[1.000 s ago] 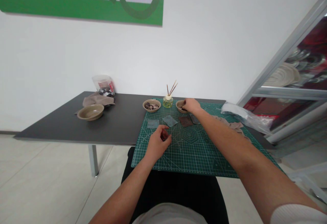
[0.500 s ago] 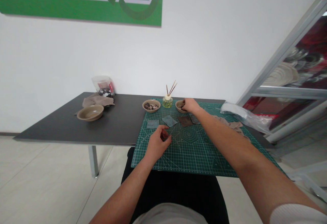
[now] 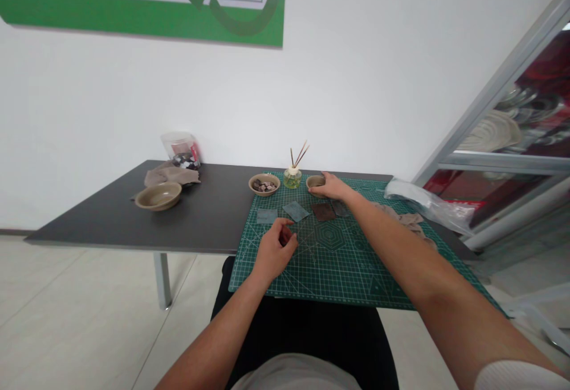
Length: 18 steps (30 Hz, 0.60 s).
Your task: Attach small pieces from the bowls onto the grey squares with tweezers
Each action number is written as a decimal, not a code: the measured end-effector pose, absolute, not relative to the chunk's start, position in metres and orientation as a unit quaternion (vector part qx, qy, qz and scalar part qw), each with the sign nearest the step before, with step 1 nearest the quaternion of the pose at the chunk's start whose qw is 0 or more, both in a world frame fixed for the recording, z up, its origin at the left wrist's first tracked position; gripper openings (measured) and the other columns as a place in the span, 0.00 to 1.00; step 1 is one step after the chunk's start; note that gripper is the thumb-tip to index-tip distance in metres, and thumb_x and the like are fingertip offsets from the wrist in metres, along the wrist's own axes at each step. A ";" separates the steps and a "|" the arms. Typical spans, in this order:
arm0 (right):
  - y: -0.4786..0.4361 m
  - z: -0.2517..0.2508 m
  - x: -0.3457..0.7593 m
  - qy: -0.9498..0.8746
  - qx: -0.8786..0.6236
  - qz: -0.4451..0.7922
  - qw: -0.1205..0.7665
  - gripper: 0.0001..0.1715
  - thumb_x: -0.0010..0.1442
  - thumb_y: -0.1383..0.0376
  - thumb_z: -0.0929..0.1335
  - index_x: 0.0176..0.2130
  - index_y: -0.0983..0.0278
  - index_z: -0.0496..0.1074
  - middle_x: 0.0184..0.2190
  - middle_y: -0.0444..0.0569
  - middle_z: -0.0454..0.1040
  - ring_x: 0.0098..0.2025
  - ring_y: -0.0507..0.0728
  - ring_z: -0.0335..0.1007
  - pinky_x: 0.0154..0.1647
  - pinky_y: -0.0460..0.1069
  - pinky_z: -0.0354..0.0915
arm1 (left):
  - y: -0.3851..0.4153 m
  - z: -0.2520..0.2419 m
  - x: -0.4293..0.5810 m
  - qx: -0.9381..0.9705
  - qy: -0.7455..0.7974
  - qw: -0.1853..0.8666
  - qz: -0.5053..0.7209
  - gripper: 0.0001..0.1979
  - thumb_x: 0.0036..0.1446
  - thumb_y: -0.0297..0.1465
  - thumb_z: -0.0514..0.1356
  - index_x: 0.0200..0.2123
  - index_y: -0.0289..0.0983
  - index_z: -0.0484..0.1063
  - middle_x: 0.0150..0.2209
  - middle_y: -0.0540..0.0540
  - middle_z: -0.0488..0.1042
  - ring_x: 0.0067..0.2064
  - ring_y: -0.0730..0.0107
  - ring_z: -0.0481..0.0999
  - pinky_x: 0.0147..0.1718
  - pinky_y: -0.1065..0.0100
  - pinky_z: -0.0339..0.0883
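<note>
My right hand (image 3: pixel 333 186) reaches to the back of the green cutting mat (image 3: pixel 307 271). Its thumb and fingers span the right side of a small tan bowl (image 3: pixel 314 180), gripping it; the hand hides part of the bowl. Loosely curled, my left hand (image 3: pixel 275 246) rests low over the mat, thumb and fingers apart and holding nothing visible. In front of the hands lie thin flat squares: a pale grey-blue one (image 3: pixel 267 216), another grey-blue one (image 3: pixel 295 211) turned at an angle, a brown one (image 3: pixel 323 212) and a dark grey one (image 3: pixel 341 208) partly behind my right wrist.
A second tan bowl (image 3: pixel 264 177) holds small stone-like pieces beside a reed diffuser (image 3: pixel 293 178). Leftward on the dark table (image 3: pixel 205 218) are a larger bowl (image 3: pixel 158 196), beige cloth (image 3: pixel 165 175) and a clear tub (image 3: pixel 180 143). Plastic wrap (image 3: pixel 427 206) lies at the right edge.
My right hand has come from inside the small bowl to its right side, with thumb and fingers now spread around it. My left hand has hardly moved.
</note>
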State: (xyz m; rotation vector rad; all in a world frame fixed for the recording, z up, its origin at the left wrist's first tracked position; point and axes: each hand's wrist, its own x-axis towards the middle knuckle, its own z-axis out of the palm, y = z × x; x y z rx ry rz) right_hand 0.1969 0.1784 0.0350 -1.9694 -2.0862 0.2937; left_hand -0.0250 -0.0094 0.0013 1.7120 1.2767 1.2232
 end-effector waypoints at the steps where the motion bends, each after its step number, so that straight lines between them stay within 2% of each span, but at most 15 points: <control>1: 0.177 0.035 0.197 -0.719 -0.676 0.098 0.128 0.57 0.48 0.41 0.69 0.65 0.70 0.53 0.61 0.66 0.61 0.60 0.67 0.61 0.56 0.54 0.59 | -0.009 0.001 -0.025 0.655 0.489 0.335 0.469 0.11 0.56 0.31 0.56 0.44 0.39 0.66 0.29 0.53 0.70 0.30 0.72 0.70 0.33 0.69 0.63; 6: 0.171 0.041 0.204 -0.676 -0.722 0.076 0.128 0.56 0.50 0.43 0.68 0.65 0.70 0.50 0.61 0.69 0.60 0.59 0.72 0.61 0.56 0.57 0.60 | -0.010 0.002 -0.025 0.656 0.492 0.333 0.466 0.11 0.56 0.31 0.56 0.44 0.39 0.66 0.28 0.53 0.69 0.30 0.72 0.69 0.32 0.69 0.62; 12: 0.173 0.044 0.216 -0.647 -0.748 0.084 0.119 0.57 0.51 0.40 0.66 0.64 0.73 0.51 0.59 0.69 0.61 0.59 0.70 0.62 0.54 0.56 0.60 | -0.010 0.002 -0.025 0.658 0.488 0.336 0.464 0.09 0.57 0.31 0.55 0.42 0.39 0.66 0.27 0.53 0.69 0.29 0.73 0.68 0.31 0.69 0.62; 15: 0.166 0.042 0.214 -0.651 -0.745 0.022 0.144 0.57 0.48 0.38 0.67 0.62 0.72 0.55 0.59 0.69 0.61 0.60 0.73 0.58 0.55 0.59 0.58 | -0.010 0.001 -0.024 0.666 0.485 0.332 0.459 0.08 0.57 0.30 0.55 0.41 0.39 0.67 0.27 0.53 0.69 0.29 0.73 0.68 0.30 0.70 0.61; 16: 0.161 0.040 0.211 -0.653 -0.738 -0.011 0.168 0.54 0.49 0.39 0.67 0.61 0.72 0.56 0.58 0.69 0.62 0.59 0.73 0.57 0.54 0.61 0.57 | -0.009 0.000 -0.024 0.668 0.485 0.329 0.458 0.08 0.57 0.30 0.55 0.40 0.39 0.67 0.27 0.53 0.69 0.29 0.73 0.69 0.30 0.70 0.61; 18: 0.149 0.038 0.203 -0.661 -0.705 -0.076 0.246 0.43 0.53 0.45 0.67 0.57 0.72 0.61 0.53 0.67 0.67 0.55 0.71 0.60 0.53 0.61 0.58 | -0.008 -0.001 -0.024 0.672 0.487 0.321 0.457 0.07 0.57 0.31 0.55 0.39 0.38 0.68 0.27 0.53 0.69 0.29 0.73 0.69 0.30 0.70 0.60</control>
